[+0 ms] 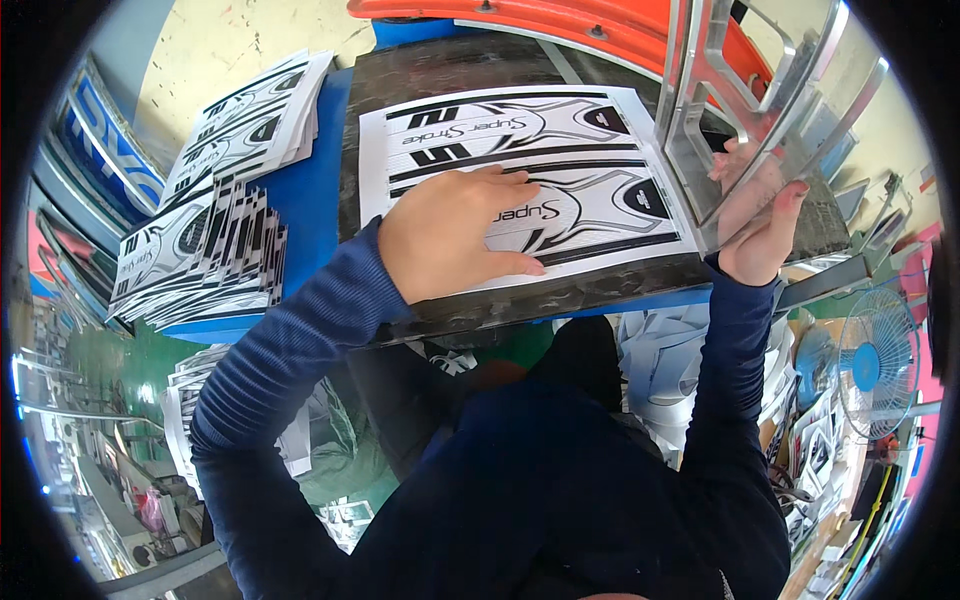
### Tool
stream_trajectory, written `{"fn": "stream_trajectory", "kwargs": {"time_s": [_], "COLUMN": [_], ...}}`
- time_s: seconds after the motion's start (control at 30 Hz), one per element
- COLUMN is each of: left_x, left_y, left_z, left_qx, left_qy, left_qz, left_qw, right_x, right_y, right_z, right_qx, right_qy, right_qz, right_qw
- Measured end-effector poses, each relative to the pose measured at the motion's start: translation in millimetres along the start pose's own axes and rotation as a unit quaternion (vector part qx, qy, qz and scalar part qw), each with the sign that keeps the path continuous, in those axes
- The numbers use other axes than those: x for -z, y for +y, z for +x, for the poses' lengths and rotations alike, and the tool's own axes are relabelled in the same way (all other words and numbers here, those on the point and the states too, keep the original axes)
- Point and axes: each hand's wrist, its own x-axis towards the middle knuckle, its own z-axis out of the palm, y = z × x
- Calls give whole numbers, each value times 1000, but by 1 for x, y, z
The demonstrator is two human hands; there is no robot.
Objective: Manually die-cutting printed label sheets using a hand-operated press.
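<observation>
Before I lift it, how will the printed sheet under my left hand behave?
The printed sheet should likely flex, since similar ones in the pile seem to bow. It's probably light, looking thin. Sliding it may meet drag where your left hand rests.

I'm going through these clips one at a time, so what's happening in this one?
A person's left grip rests on a printed sheet on a dark board. The right grip holds a clear-and-metal panel, raised on edge by the sheet's right end. More printed sheets are piled to the left.
</observation>
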Motion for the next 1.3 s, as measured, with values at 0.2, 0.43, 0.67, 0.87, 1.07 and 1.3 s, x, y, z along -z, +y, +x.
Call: {"fn": "stream_trajectory", "kwargs": {"time_s": [0.2,0.43,0.67,0.87,1.07,1.3], "left_x": [-5,-7,-7,35,129,179], "left_y": [10,16,-1,-34,-40,-80], "left_z": [-1,3,18,-16,-104,-235], "left_qx": [16,-14,98,247,94,199], "left_qy": [42,56,243,328,547,545], "left_qz": [43,37,-39,-280,-358,99], "left_qw": [998,998,964,868,751,808], "right_x": [0,-2,-2,9,30,58], "right_y": [1,-3,-2,2,7,11], "right_z": [0,0,2,0,1,6], "right_qx": [-4,-7,-8,-8,-46,-39], "right_qy": [2,25,22,20,93,40], "right_qz": [21,5,-14,-25,-8,-16], "right_qw": [1000,1000,1000,999,995,998]}}
